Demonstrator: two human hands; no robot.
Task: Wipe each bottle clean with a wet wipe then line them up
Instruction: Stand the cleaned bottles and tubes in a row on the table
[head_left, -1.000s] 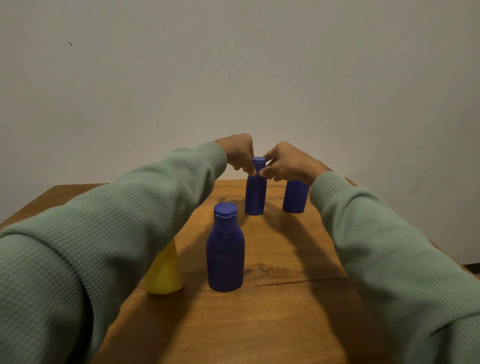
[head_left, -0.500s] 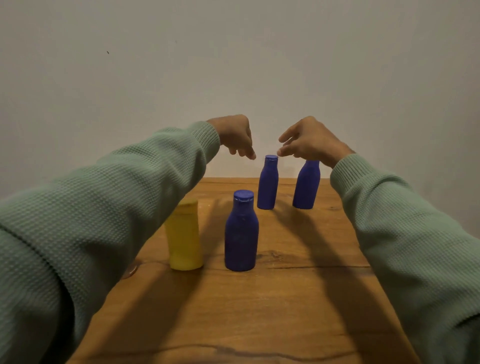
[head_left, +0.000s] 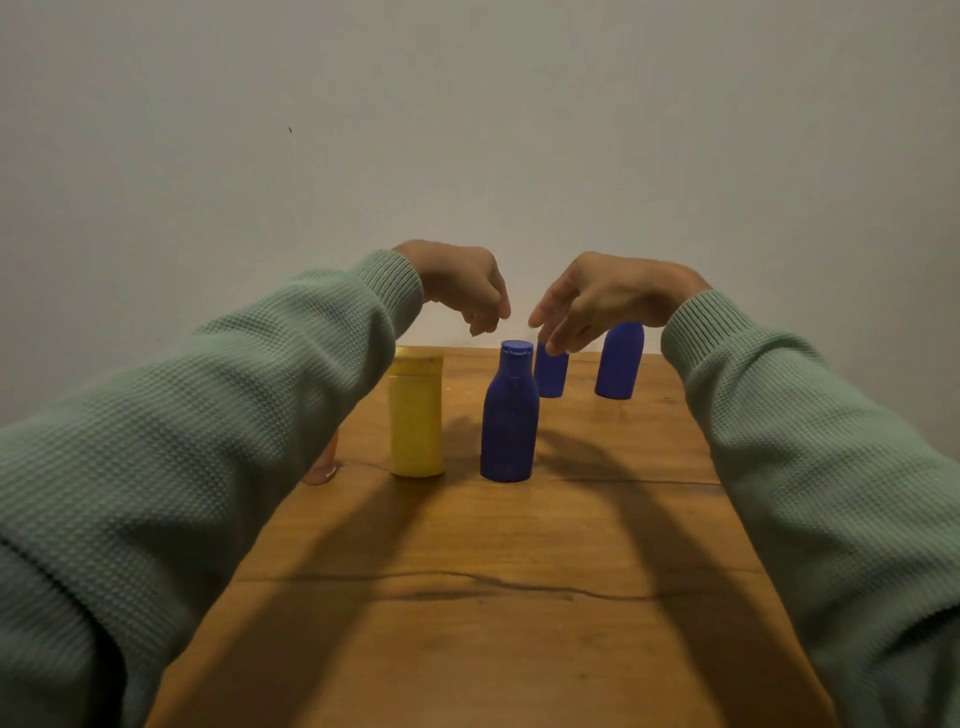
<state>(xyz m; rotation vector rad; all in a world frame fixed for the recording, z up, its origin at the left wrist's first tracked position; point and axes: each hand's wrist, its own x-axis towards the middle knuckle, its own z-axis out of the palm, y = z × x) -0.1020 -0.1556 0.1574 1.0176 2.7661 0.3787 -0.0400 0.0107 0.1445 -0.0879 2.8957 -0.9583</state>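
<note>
Both hands have drawn back from the rear bottles. The left hand (head_left: 462, 286) and right hand (head_left: 597, 301) hover empty, fingers loosely curled, just above the near blue bottle (head_left: 509, 415), which is smooth plastic, round-shouldered and capped. A cylindrical yellow bottle (head_left: 416, 415) stands beside it. The rear left bottle (head_left: 550, 371) and rear right bottle (head_left: 618, 364) stand behind it on the grained wooden table (head_left: 493, 623).

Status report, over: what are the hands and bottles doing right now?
Left hand, right hand open, empty, above bottles. Yellow bottle, near blue bottle, two far blue bottles upright, apart. No wipe visible.
</note>
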